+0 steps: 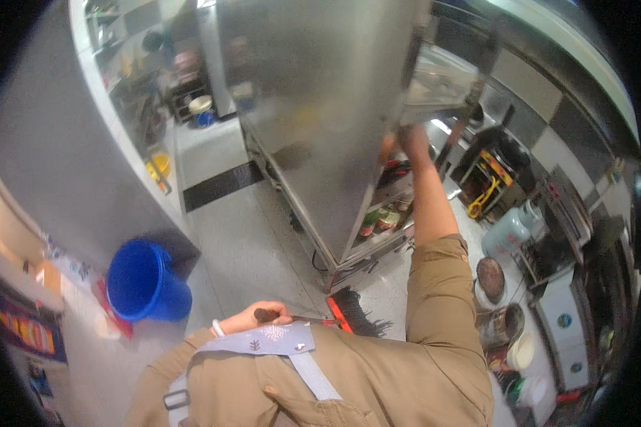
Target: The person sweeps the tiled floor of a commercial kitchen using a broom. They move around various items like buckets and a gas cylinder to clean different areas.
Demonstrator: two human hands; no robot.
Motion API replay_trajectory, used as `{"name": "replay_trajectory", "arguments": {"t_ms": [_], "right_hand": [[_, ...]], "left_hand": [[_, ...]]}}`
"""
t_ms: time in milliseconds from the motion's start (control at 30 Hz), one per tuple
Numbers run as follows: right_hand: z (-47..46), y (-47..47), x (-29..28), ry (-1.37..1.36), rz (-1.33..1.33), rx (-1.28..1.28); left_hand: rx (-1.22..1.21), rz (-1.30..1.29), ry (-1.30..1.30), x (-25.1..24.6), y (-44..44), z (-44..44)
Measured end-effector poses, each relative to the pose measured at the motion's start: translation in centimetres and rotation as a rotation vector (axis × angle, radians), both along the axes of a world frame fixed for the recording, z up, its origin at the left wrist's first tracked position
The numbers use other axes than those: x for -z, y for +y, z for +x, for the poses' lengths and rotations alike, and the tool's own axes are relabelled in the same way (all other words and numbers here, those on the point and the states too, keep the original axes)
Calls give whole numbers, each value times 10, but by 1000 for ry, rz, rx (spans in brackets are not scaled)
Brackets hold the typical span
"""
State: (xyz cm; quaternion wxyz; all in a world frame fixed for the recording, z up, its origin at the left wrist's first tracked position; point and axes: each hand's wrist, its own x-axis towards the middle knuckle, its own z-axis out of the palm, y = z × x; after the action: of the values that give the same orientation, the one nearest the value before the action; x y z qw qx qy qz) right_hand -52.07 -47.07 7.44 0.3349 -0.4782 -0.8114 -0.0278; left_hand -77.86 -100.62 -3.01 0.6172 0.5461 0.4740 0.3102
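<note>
In front of my body, my left hand (270, 315) is closed around the dark handle of a broom (352, 317). The broom has a red head, and its black bristles rest on the tiled floor. My right arm stretches forward past the edge of a tall stainless-steel cabinet (320, 139). Blurred, my right hand (415, 141) is at the cabinet's side opening, below a pale, see-through object (443, 85). I cannot make out whether its fingers hold anything. A dark item with red parts (395, 172) lies just under that hand, and labelled packages (382, 219) sit on the lower shelf.
A blue bucket (139, 283) stands on the floor at left, beside a grey wall panel. Along the right are a black wok (505, 155) on a stand, a gas cylinder (507, 229) and several pots and tubs (505, 325). A yellow basin (158, 165) lies farther back.
</note>
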Motion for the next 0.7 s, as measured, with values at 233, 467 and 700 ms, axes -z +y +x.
{"name": "replay_trajectory", "arguments": {"t_ms": [233,467,700], "right_hand": [[7,2,-15,269,61,-349],[17,-27,-31,462,-168,-159],[35,-11,-14,-45,53,-170]], "left_hand": [[-84,-81,-84,-2,-3,-1],[-33,-29,-113,-7,6,-2],[1,-34,-43,1,13,-6]]}}
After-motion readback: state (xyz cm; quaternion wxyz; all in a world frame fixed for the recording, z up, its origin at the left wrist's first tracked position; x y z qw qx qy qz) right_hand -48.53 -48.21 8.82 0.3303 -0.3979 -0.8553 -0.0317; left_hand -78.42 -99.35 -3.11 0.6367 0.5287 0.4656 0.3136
